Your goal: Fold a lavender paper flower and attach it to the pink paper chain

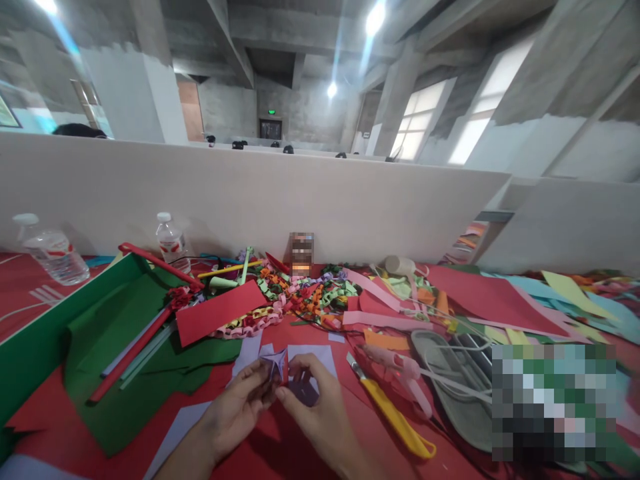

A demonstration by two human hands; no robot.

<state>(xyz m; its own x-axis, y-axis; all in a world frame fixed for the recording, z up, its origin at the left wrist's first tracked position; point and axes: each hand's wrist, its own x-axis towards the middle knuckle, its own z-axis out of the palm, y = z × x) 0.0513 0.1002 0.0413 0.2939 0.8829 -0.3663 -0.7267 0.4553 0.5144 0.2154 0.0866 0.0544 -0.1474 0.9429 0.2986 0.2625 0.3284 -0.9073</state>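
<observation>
Both hands' fingertips on folded lilac paper (280, 368) between them.

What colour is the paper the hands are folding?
Light purple: the folded paper shows best in the head view.

Both hands, left hand (240, 407) & right hand (315, 407), pinch folded purple paper (278, 363); yellow cutter (393, 413) just right, paper chains (280, 300) behind.

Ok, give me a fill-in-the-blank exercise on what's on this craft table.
1. Both the left hand and the right hand pinch a folded piece of ____ paper.
2. The utility knife to the right of the hands has a ____ handle.
3. Two plastic water ____ stand at the back left by the partition.
4. The paper chain lies partly under a ____ sheet.

Missing words: purple; yellow; bottles; red
</observation>
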